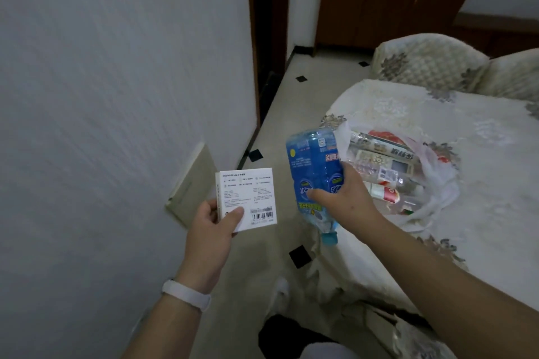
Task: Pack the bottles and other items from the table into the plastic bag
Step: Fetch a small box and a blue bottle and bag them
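Observation:
My left hand (pixel 214 223) holds a small white box (pixel 247 198) with printed text and a barcode, over the floor to the left of the table. My right hand (pixel 344 198) grips a clear bottle with a blue label (pixel 313 166), turned cap-down, its blue cap (pixel 329 237) pointing at the floor. The bottle hangs at the table's left edge, just beside the clear plastic bag (pixel 434 181). The bag lies open on the table and holds several items, among them a long printed box (pixel 388 148) and a red-and-white bottle (pixel 385 192).
The table (pixel 481 227) wears a cream patterned cloth and fills the right side. Two covered chairs (pixel 428 63) stand behind it. A pale wall (pixel 116 96) runs along the left, with a flat board (pixel 191 186) leaning against it. Tiled floor lies between.

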